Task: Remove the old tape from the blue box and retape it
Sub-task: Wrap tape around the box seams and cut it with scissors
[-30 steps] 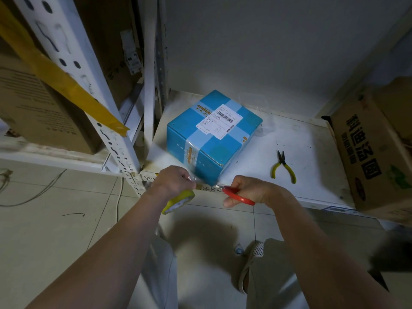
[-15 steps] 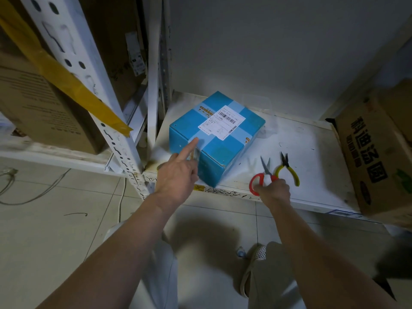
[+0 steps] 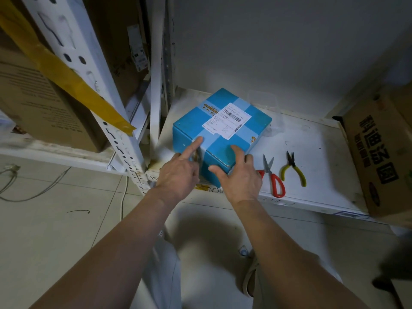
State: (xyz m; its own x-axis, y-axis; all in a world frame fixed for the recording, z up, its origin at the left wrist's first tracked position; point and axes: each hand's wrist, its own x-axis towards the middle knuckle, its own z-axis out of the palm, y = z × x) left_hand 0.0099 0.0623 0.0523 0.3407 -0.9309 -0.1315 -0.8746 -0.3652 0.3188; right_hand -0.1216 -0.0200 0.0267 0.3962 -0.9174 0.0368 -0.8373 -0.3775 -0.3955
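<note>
Left hand point(image 3: 178, 172): index finger out straight, tip pressed on the pale tape point(image 3: 208, 139) at the box's top front edge; other fingers loosely curled, holding nothing visible. Right hand point(image 3: 239, 177): fingers spread and relaxed, thumb and index resting on the box's near right corner, not closed round anything. Both forearms reach up from the bottom of view, wrists close together in front of the box. Blue box point(image 3: 220, 134) sits on the white shelf point(image 3: 312, 157), near its left front corner, tape crossing its top, a white barcode label point(image 3: 227, 120) over the cross. Red-handled scissors point(image 3: 273, 177) lie just right of the right hand; yellow-handled pliers point(image 3: 294, 168) beside them. Brown carton point(image 3: 383, 157) at the shelf's right end. Yellow tape strip point(image 3: 66, 83) hangs across the rack post at left.
</note>
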